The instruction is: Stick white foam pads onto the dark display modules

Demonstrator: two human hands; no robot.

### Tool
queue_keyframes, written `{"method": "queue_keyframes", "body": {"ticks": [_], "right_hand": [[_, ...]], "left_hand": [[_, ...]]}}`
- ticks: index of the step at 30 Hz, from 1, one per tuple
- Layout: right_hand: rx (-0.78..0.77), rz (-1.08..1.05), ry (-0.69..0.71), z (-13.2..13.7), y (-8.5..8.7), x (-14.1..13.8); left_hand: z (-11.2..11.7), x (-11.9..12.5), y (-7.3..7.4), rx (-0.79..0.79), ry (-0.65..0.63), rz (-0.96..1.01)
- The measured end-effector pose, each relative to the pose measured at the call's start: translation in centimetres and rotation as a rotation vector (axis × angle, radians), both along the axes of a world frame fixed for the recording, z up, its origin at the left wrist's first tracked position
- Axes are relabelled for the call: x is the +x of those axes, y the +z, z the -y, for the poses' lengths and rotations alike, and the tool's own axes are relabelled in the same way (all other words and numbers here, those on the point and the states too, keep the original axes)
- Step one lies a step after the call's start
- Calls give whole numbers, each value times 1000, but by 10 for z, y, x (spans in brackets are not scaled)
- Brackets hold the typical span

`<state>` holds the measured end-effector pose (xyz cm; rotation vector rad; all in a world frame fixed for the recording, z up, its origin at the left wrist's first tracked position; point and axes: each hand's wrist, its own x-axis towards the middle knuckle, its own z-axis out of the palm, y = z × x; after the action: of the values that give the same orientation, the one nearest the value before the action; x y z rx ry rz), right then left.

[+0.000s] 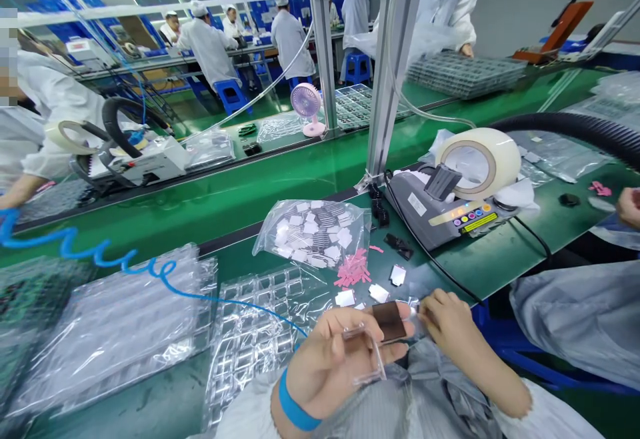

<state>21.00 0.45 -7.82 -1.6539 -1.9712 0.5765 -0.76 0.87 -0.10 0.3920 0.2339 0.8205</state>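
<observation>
My left hand (333,355), with a blue wristband (296,404), is palm up and holds a clear plastic frame (376,357). A small dark rectangular plate (390,322) rests on the fingers of the same hand, beyond the frame. Close to the plate's right side, my right hand (447,319) is closed in a pinch; a small pale bit shows at its fingertips, too small to name. Just ahead on the bench lie small white cards (379,293) and a heap of pink strips (353,268).
A plastic bag (317,232) of white pieces lies ahead. Clear trays (260,319) and bagged sheets (125,319) are on the left. A blue coiled hose (200,296) crosses them. A grey machine (445,209) carrying a tape roll (507,159) stands right. A co-worker's hand (629,207) is at far right.
</observation>
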Motion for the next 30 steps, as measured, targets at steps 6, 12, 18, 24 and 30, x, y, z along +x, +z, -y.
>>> {"method": "queue_keyframes", "body": {"ticks": [6, 12, 18, 24, 30], "right_hand": [[216, -264, 224, 7, 73, -6], [303, -202, 331, 1, 96, -21], [369, -206, 303, 1, 87, -20], [602, -80, 271, 3, 111, -26], [619, 55, 418, 4, 118, -40]], "left_hand": [[1, 7, 4, 32, -63, -31], [5, 9, 4, 23, -49, -13], [5, 10, 1, -10, -51, -18], [2, 13, -8, 43, 26, -208], [5, 11, -16, 128, 76, -194]]}}
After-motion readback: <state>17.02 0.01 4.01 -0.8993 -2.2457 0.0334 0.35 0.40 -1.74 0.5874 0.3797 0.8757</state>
